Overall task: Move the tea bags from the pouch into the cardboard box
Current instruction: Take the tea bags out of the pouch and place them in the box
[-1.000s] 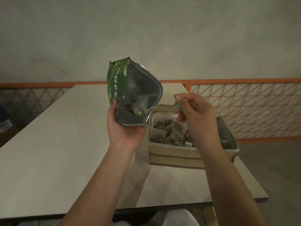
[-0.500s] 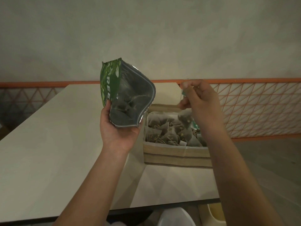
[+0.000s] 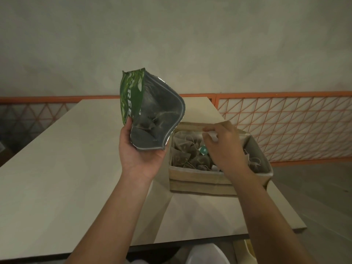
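Two hands at work: one steadies, one transfers.
Worktop (image 3: 57, 168): carries the box near its right edge.
Box (image 3: 200, 184): open-topped, heaped with tea bags (image 3: 187, 157).
Pouch (image 3: 152, 119): mouth tilted toward the person for reach; a few bags remain inside.
Left hand (image 3: 140, 159): grip wrapped round the pouch base.
Right hand (image 3: 224, 147): over the box, grip pinching a white tag (image 3: 213, 135), apparently to lower a bag in.

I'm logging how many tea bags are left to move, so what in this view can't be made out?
- Pouch, head view: a few bags show inside; its dim depth and lower lip hide any count.
- Cardboard box: the right hand and forearm cover its middle.
- Right hand's fingers: something white shows there; whether they pinch it is unclear.
- Pouch print: only "REE" shows.
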Motion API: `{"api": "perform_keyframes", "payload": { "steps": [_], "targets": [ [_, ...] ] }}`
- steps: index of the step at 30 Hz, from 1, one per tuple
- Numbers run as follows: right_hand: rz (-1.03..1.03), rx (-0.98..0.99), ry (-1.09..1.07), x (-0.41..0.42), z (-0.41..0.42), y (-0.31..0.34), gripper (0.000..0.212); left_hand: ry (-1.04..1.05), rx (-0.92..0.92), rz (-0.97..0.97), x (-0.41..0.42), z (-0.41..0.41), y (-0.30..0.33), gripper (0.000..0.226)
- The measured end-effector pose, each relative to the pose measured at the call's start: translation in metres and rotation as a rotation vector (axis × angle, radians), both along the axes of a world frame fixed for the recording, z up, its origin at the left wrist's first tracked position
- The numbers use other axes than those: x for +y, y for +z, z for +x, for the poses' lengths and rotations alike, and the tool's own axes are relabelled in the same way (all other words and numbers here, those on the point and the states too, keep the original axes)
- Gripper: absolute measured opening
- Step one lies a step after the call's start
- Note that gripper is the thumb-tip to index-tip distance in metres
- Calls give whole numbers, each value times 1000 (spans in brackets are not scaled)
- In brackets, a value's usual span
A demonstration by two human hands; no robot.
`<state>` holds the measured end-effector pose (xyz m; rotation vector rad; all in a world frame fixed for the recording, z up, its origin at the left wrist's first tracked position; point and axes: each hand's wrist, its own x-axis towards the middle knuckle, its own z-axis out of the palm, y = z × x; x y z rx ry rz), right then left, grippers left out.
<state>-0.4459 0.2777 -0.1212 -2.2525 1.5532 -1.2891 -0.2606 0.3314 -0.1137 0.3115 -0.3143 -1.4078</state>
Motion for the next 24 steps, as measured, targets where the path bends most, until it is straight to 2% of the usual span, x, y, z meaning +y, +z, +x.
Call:
{"api": "perform_keyframes", "payload": {
  "steps": [1,3,5,7,8,9,11,13,15,18,21,24],
  "targets": [
    [39,30,63,3,1,1,19,0,-5,1,0,-1,0,44],
    [242,168,170,10,1,7,21,-3,-10,9,0,-1,0,44],
    [403,346,128,15,0,10,44,-5,-10,18,1,-2,1,45],
    [349,419,18,15,0,12,47,-9,-12,21,2,-1,1,46],
    [260,381,-16,17,0,14,44,-9,-14,21,3,-1,1,46],
    [169,248,-8,20,3,17,39,-9,-18,19,2,-1,1,46],
    [78,-178,124,32,14,29,32,-28,-36,8,2,-1,0,46],
    [53,-449,302,44,26,42,39,-54,-61,-11,3,-1,2,48],
    [-96,-469,360,51,35,48,44,-69,-90,-40,3,-1,4,57],
    [-449,-402,252,51,44,45,35,-73,-142,-93,1,-2,8,58],
    [-453,-393,167,42,51,32,33,-102,-161,-54,-1,-2,9,51],
    [-418,-399,145,39,51,28,34,-131,-164,-1,-5,-1,4,55]
  ]
}}
